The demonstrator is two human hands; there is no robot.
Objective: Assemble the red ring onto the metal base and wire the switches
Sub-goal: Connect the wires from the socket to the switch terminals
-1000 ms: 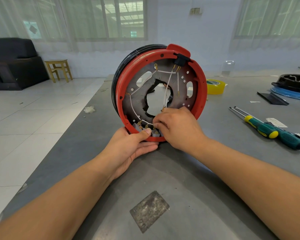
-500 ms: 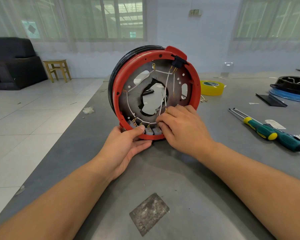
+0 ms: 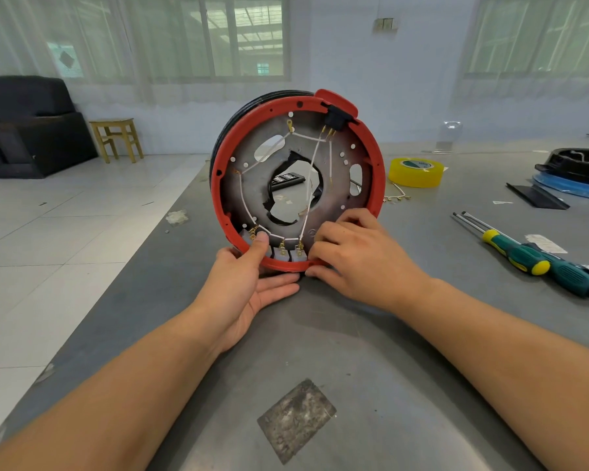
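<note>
The red ring (image 3: 376, 164), smooth moulded plastic with a raised tab at its top, stands on edge near the middle of the grey table (image 3: 405, 351), seated around the metal base (image 3: 252, 185). That base is a dull, scorched-looking steel disc pierced with small round holes, oval slots and a ragged central opening. Thin white wires (image 3: 315, 158) with brass terminals run across its face from a black connector block (image 3: 334, 119) at the top down to three small grey switches (image 3: 289, 254) lined along the ring's bottom inner edge. A black rim (image 3: 225, 130) shows behind the ring on the left.

The left hand (image 3: 249, 283) cups the ring's lower edge, fingers straight beneath it and thumb pressed over the rim against the leftmost switch. The right hand (image 3: 351, 256) grips the lower right rim, fingers curled against the disc face.

To the right lie two green-handled screwdrivers (image 3: 538, 263) with yellow collars; farther off, a glossy yellow tape roll (image 3: 417, 173). A rough dark patch (image 3: 296, 419) marks the near table surface.
</note>
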